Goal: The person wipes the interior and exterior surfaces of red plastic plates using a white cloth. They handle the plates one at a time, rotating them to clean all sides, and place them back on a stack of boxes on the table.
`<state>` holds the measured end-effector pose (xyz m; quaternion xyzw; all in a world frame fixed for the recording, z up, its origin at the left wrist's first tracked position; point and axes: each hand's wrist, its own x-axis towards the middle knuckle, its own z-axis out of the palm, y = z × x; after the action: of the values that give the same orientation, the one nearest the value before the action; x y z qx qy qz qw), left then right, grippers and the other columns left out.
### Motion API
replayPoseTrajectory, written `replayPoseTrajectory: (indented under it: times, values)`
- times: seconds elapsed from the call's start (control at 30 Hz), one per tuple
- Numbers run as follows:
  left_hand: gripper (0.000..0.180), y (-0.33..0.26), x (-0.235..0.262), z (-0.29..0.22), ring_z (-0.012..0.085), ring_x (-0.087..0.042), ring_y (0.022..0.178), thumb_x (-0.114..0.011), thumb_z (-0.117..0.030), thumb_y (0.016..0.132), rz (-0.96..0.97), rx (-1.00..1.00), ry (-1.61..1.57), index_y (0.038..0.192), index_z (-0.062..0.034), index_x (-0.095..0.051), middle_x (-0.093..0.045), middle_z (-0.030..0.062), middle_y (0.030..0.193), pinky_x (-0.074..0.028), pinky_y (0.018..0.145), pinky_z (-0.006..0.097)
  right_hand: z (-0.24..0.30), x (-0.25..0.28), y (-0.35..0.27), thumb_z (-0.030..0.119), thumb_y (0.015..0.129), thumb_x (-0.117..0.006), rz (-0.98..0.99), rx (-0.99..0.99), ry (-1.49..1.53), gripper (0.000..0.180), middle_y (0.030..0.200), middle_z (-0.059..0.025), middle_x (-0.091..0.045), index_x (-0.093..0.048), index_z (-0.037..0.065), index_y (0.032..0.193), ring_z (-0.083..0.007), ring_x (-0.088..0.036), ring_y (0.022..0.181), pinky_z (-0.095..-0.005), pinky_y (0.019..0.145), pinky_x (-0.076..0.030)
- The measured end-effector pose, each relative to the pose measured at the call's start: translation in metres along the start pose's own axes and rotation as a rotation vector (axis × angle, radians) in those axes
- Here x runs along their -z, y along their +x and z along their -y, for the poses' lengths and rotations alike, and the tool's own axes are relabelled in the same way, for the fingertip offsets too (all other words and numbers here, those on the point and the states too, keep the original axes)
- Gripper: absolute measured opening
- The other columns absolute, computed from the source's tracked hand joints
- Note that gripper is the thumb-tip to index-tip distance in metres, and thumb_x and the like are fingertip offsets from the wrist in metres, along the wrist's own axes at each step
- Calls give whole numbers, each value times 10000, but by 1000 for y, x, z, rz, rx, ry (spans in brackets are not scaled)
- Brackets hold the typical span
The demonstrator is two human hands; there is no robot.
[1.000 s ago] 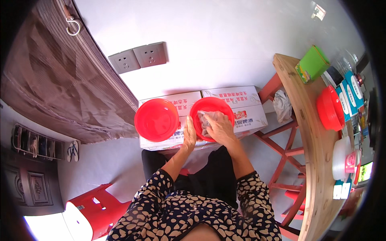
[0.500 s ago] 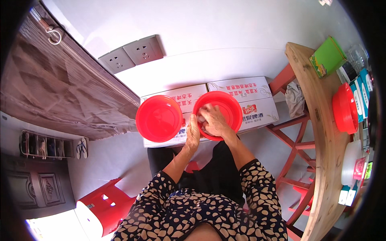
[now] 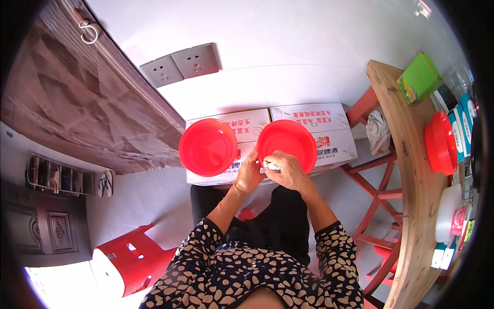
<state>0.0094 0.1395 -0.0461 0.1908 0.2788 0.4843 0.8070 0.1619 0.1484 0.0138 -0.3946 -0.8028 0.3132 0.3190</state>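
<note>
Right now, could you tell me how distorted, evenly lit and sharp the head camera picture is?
Head view: strong fisheye bending, the wooden table edge curves and the corners go black; bright overexposed patch at lower left beside the red stool; the two red bowls and both hands, left hand and right hand, look evenly lit and fairly sharp.

Both red bowls, the left bowl (image 3: 208, 147) and the right bowl (image 3: 287, 144), look like smooth, glossy plastic. The boxes (image 3: 329, 131) beneath them are printed matt cardboard. The bench (image 3: 411, 170) is bare, grainy wood. The stool (image 3: 126, 260) is shiny red plastic. The sleeves (image 3: 206, 242) are patterned cloth.
</note>
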Motion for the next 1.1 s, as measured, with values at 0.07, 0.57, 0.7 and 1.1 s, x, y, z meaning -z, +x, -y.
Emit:
replayPoseTrajectory:
  times: [0.07,0.57,0.7,1.1]
  values:
    - [542,0,1,5,204,-467,1181,-453,-459,924,36,-37,6,1393,-210,-342,-464,33,1319,-446,919,450,3,3,-1,134,742,-672,-66,49,-35,158,755,-132,-566,-601,37,845,-322,-584,703,-411,614,-468]
    - [720,-8,-44,6,200,-537,1064,-603,-356,894,11,-78,172,1470,-272,-178,-502,78,1249,-561,701,400,12,25,-10,57,768,-623,-248,-17,14,120,762,-159,-597,-605,-28,851,-312,-605,678,-376,587,-469]
    - [703,-7,-48,4,187,-564,1003,-615,-336,890,-7,-106,234,1458,-262,-208,-526,90,1188,-572,630,329,14,31,-8,63,778,-623,-240,-32,32,114,755,-163,-599,-608,-30,842,-310,-607,662,-371,579,-469]
    - [602,15,-53,15,165,-545,1001,-574,-220,909,-29,-277,407,1413,-188,-246,-507,98,1188,-555,692,305,11,38,-11,18,706,-631,-375,110,-309,152,790,-142,-606,-604,-15,852,-307,-593,718,-389,624,-479]
